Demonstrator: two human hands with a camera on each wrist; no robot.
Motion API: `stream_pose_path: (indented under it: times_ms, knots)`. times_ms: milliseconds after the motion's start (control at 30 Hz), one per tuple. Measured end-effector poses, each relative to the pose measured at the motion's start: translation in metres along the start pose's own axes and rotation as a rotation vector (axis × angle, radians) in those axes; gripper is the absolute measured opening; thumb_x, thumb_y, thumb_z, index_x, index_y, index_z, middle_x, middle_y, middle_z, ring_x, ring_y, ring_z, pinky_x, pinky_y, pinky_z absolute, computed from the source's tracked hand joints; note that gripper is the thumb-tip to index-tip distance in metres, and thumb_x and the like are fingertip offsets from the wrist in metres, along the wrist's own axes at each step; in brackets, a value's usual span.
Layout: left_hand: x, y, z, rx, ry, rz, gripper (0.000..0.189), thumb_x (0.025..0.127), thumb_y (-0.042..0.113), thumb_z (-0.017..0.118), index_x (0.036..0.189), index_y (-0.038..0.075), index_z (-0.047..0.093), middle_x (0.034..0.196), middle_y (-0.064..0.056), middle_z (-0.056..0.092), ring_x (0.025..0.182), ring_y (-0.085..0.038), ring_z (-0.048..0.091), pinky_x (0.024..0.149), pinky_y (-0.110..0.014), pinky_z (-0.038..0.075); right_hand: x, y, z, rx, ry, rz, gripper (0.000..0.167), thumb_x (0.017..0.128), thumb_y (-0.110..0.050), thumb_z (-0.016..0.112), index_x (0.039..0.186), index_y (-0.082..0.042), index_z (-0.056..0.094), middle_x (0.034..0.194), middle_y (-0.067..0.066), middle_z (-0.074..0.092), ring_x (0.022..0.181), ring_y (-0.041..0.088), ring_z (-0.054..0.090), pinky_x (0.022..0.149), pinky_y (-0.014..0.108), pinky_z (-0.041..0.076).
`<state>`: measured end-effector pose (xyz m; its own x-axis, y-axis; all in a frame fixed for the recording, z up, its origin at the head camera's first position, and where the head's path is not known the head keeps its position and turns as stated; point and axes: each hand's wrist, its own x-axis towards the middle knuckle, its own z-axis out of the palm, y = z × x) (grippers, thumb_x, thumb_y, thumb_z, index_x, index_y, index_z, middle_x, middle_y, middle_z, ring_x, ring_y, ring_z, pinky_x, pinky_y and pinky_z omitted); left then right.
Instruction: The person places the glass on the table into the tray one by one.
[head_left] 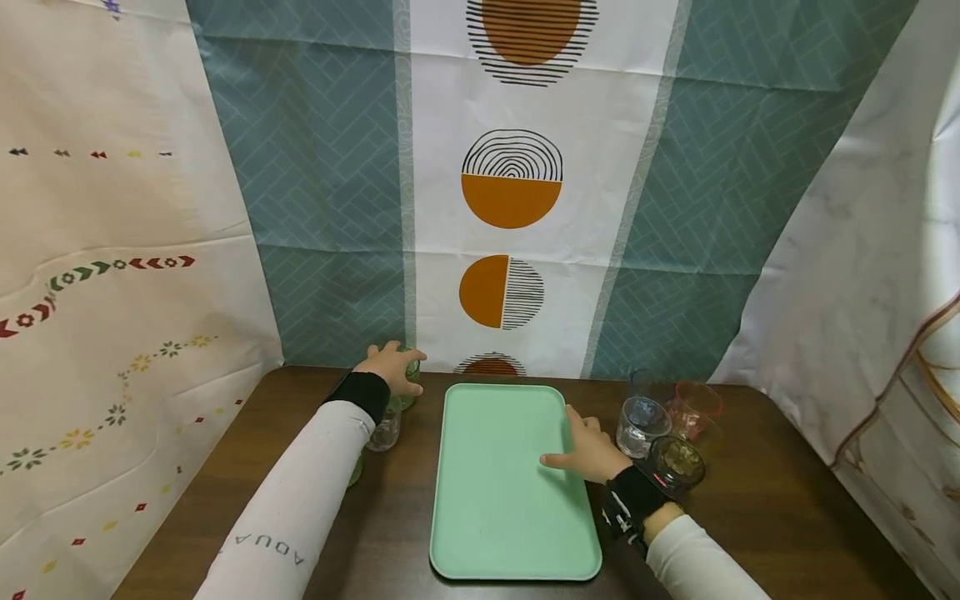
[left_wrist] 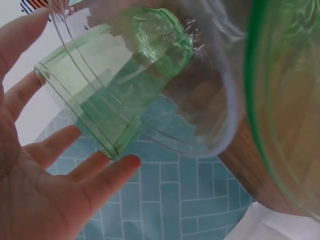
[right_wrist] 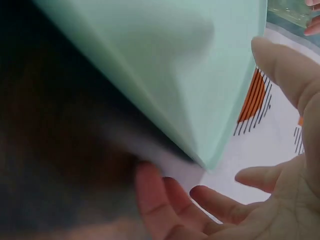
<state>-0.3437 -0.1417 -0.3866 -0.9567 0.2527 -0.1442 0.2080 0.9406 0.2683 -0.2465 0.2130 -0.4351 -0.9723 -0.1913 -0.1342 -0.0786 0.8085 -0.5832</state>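
Note:
At the back left of the table my left hand reaches over a green drinking glass, partly hidden behind it. The left wrist view shows its fingers spread and nearly straight, tips right at the rim of that green glass. A clear glass stands just nearer, and another green glass is mostly hidden by the left sleeve. My right hand is spread over the right edge of a mint-green tray, holding nothing. In the right wrist view its thumb and fingers lie apart beside the tray's corner.
Right of the tray several glasses cluster: a clear one, a red-tinted one, and a dark one close by the right wrist. Patterned cloth hangs behind the wooden table and along both sides.

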Motion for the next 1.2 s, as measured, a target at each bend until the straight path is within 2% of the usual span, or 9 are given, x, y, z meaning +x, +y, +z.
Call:
stream_pose_path:
  times_ms: [233, 333, 533, 767, 1033, 1200]
  knots:
    - [0.002, -0.001, 0.000, -0.003, 0.010, -0.004, 0.053, 0.101, 0.028, 0.064, 0.151, 0.020, 0.050, 0.158, -0.031, 0.027, 0.140, -0.061, 0.023, 0.099, -0.071, 0.043, 0.000, 0.012, 0.013, 0.124, 0.029, 0.048, 0.098, 0.093, -0.033, 0.076, 0.157, 0.012, 0.016, 0.144, 0.041, 0.030, 0.125, 0.053, 0.048, 0.088, 0.056, 0.053]
    - [0.001, 0.000, -0.001, -0.006, 0.010, -0.005, 0.050, 0.103, 0.025, 0.061, 0.151, 0.020, 0.051, 0.158, -0.032, 0.027, 0.141, -0.061, 0.020, 0.101, -0.071, 0.041, 0.000, 0.019, 0.014, 0.147, 0.035, 0.052, 0.087, 0.097, -0.027, 0.071, 0.155, 0.013, 0.021, 0.141, 0.040, 0.034, 0.122, 0.049, 0.052, 0.087, 0.054, 0.054]
    - [-0.003, 0.003, -0.006, 0.001, 0.019, 0.006, 0.049, 0.101, 0.022, 0.064, 0.148, 0.017, 0.053, 0.152, -0.035, 0.033, 0.137, -0.060, 0.026, 0.101, -0.069, 0.042, 0.001, 0.030, 0.014, 0.152, 0.055, 0.002, 0.060, 0.096, -0.002, 0.061, 0.149, 0.012, 0.037, 0.117, 0.026, 0.054, 0.101, 0.037, 0.059, 0.077, 0.045, 0.053]
    - [0.002, 0.002, -0.005, 0.000, 0.026, -0.002, 0.050, 0.098, 0.024, 0.070, 0.146, 0.018, 0.055, 0.143, -0.036, 0.039, 0.128, -0.057, 0.037, 0.091, -0.064, 0.050, 0.000, 0.037, 0.012, 0.172, 0.095, -0.035, 0.057, 0.090, 0.008, 0.062, 0.144, 0.012, 0.046, 0.096, 0.013, 0.062, 0.085, 0.026, 0.059, 0.070, 0.039, 0.052]
    - [0.001, 0.004, -0.008, 0.000, 0.029, 0.003, 0.052, 0.095, 0.027, 0.074, 0.143, 0.017, 0.057, 0.142, -0.037, 0.038, 0.131, -0.059, 0.033, 0.091, -0.065, 0.050, -0.002, 0.041, 0.012, 0.286, 0.074, -0.041, 0.056, 0.091, 0.009, 0.062, 0.144, 0.011, 0.047, 0.092, 0.012, 0.057, 0.080, 0.023, 0.055, 0.065, 0.035, 0.049]
    - [-0.002, 0.008, -0.008, 0.018, 0.043, 0.033, 0.053, 0.093, 0.029, 0.076, 0.141, 0.018, 0.060, 0.141, -0.036, 0.039, 0.129, -0.057, 0.034, 0.089, -0.063, 0.052, 0.000, 0.046, 0.014, 0.395, 0.070, -0.026, 0.055, 0.091, 0.011, 0.061, 0.145, 0.011, 0.047, 0.092, 0.013, 0.054, 0.080, 0.023, 0.055, 0.065, 0.036, 0.053]
